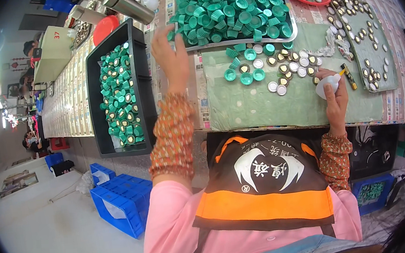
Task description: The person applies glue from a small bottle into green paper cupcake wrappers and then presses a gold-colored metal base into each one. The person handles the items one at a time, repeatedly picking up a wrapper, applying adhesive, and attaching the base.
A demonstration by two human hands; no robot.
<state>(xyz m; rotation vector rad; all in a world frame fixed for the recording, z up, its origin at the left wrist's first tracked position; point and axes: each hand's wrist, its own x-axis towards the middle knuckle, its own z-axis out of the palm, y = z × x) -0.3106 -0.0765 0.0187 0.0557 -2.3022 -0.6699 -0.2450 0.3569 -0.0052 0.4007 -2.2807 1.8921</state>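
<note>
1. A long surface (256,121) covered by a pale green mat (259,103) was seen stretching away from the person.
2. A black bin (141,78) of finished green caps was set at the left.
3. A white tray (240,41) heaped with green caps (229,5) was placed at the far edge, directly ahead of the left hand (171,55), the nearer of the two; its fingers were spread and raised at the heap's near-left corner, with nothing clearly gripped.
4. The right hand (335,100) was closed around a small white bottle (327,85), its nozzle pointed leftward at loose silver discs (277,88).
</note>
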